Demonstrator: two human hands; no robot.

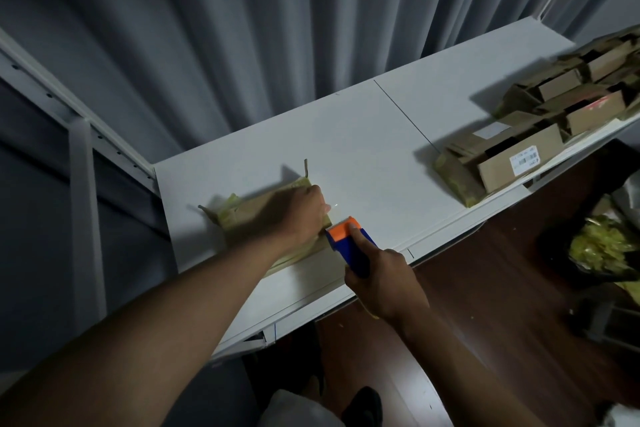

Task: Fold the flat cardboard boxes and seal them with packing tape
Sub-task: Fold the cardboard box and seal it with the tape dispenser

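A flat brown cardboard box (pixel 249 215) with yellowish tape along its edges lies on the left part of the white shelf (pixel 363 156). My left hand (pixel 301 215) rests on top of the box near its right end, fingers bent over the edge. My right hand (pixel 384 277) grips the handle of a blue and orange tape dispenser (pixel 349 241), whose toothed front end touches the box's right edge just below my left hand.
Several taped cardboard boxes (pixel 540 135) are piled at the shelf's right end. Grey curtains (pixel 242 28) hang behind. A white rack post (pixel 83 191) stands at left. Dark wood floor (pixel 485 288) and a dark bin with yellowish scraps (pixel 602 250) lie at lower right.
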